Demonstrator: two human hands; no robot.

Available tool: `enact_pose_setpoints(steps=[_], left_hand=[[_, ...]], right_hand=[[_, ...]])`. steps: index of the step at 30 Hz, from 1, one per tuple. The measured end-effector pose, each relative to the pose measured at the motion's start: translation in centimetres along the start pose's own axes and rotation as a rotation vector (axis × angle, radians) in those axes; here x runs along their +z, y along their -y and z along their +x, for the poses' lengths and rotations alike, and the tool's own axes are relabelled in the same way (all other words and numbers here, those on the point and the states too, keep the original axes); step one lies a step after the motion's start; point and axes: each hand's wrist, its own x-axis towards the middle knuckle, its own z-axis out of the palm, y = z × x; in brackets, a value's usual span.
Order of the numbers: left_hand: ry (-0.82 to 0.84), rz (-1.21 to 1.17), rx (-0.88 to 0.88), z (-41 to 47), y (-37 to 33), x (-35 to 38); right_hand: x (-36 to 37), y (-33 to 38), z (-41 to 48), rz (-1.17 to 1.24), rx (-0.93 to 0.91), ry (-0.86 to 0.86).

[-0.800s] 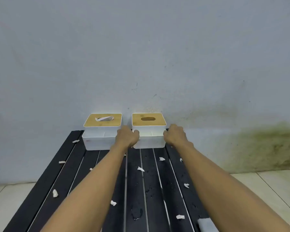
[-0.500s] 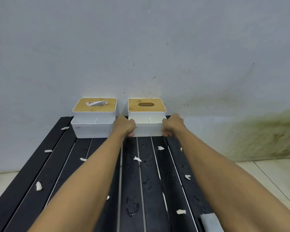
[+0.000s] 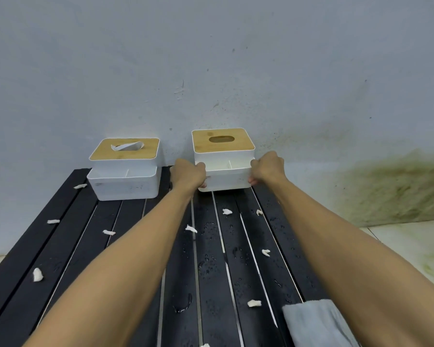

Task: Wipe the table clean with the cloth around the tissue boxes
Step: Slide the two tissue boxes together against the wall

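Observation:
Two white tissue boxes with bamboo lids stand at the far end of a black slatted table. The right tissue box is gripped on both sides: my left hand holds its left side and my right hand its right side, and its base looks lifted slightly off the slats. The left tissue box rests on the table with a tissue poking out of its lid. A folded grey cloth lies at the near right edge, partly under my right forearm.
Several white paper scraps and water drops are scattered over the slats. A pale wall rises directly behind the boxes, stained green at the lower right. Tiled floor shows on both sides of the table.
Both hands have kept their grip on the right tissue box and raised it slightly. The view has tilted down, so the cloth shows more.

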Motion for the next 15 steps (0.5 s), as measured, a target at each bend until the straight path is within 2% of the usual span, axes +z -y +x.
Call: enact_pose_setpoints(steps=[6,15], left_hand=[[0.025,-0.014,-0.019,-0.7,-1.1,3.1],[0.041,-0.041,-0.074,-0.5,-1.2,4.6]], right_hand=[[-2.4,-2.0,0.9,0.002,0.038,-0.024],[-2.0,-3.5,2.4,0.024,0.076,0.021]])
